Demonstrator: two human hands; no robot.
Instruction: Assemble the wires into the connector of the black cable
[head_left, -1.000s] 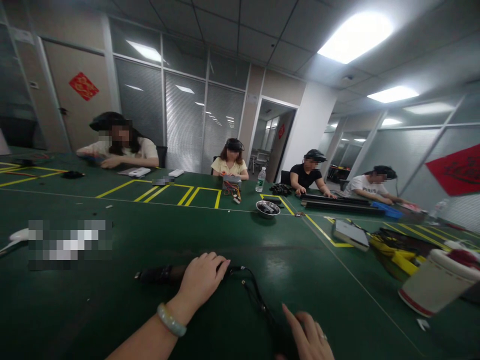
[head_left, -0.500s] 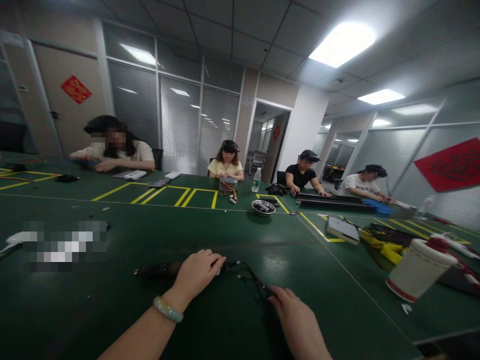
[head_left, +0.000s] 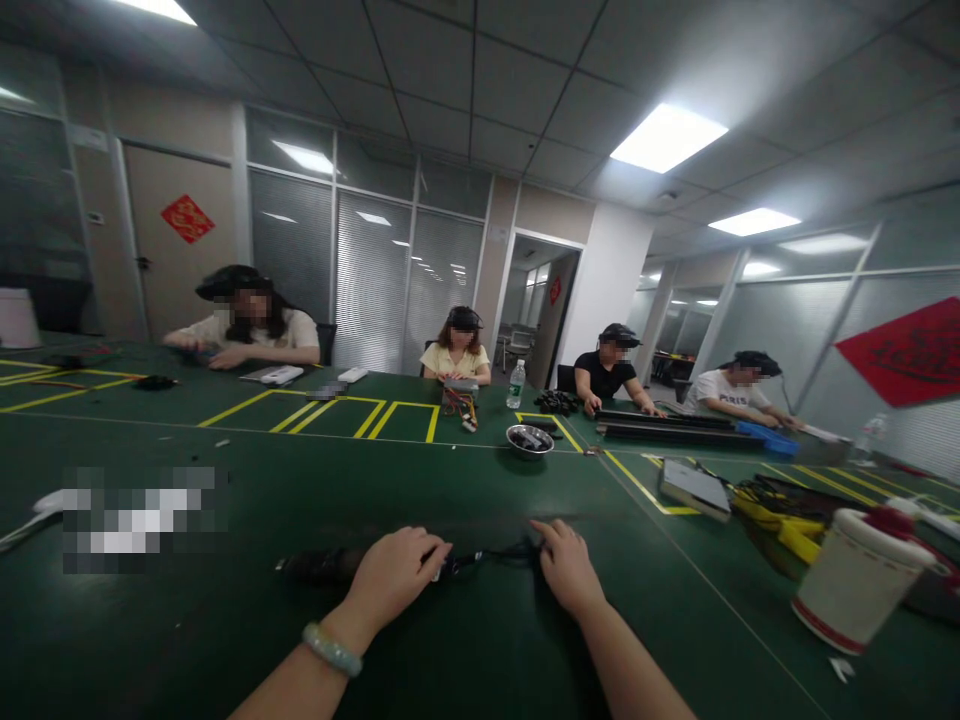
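Note:
A dark, tube-shaped object point(head_left: 322, 568) lies across the green table in front of me. My left hand point(head_left: 397, 570) lies over its right end with the fingers curled round it, hiding that part. A jade-like bangle point(head_left: 332, 650) circles my left wrist. From the tube's right end a thin black cable point(head_left: 499, 554) runs to my right hand point(head_left: 568, 565). That hand rests palm down with bent fingers at the cable's far part, which they partly hide. Its grip cannot be seen clearly.
A metal bowl point(head_left: 529, 442) of small dark parts stands ahead, near a water bottle point(head_left: 516, 385). To the right are a white cup point(head_left: 859, 585), a grey box point(head_left: 694, 488) and a yellow-and-black bag point(head_left: 795, 535). Several people sit along the table's far side.
My right hand has moved away from me, drawing the cable into a straighter line rightward. My left hand stays on the tube. The view has tilted up slightly.

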